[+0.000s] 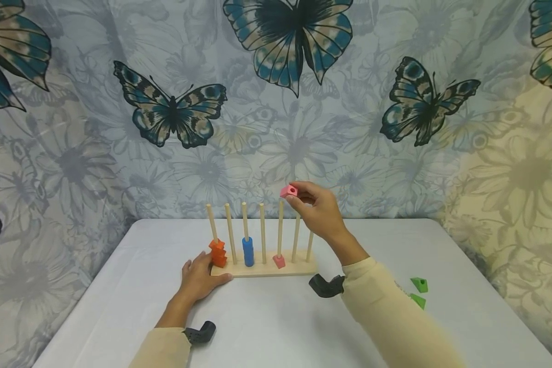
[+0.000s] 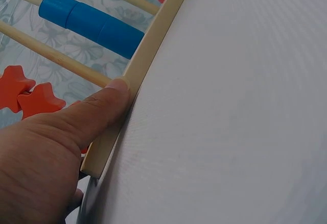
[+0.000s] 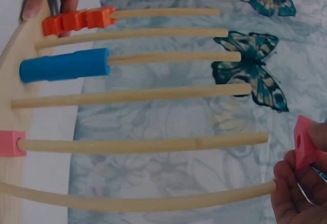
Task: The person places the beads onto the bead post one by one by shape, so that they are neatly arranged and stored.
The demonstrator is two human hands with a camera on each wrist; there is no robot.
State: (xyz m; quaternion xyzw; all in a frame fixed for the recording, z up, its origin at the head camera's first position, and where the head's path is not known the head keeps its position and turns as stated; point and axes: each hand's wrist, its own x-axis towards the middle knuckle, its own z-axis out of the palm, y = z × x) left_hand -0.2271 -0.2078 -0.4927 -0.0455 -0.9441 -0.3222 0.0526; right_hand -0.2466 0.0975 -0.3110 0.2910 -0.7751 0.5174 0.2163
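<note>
A wooden peg board (image 1: 267, 271) with a row of upright pegs stands on the table. My left hand (image 1: 199, 280) grips its left end, the thumb (image 2: 104, 106) pressed on the base by the front edge and the other fingers round the end, partly hidden. My right hand (image 1: 321, 210) pinches a pink block (image 3: 303, 145) with a hole through it. That block is just above the top of the fifth peg from the left, apart from it. Low on this peg sits another pink block (image 1: 279, 261). Orange star blocks (image 1: 218, 253) are stacked on the first peg, blue cylinders (image 1: 248, 252) on the third.
Two green blocks (image 1: 420, 284) lie on the white table (image 1: 267, 322) to the right, one partly hidden by my right sleeve (image 1: 386, 306). Behind the table hangs a butterfly-patterned cloth (image 1: 299, 148).
</note>
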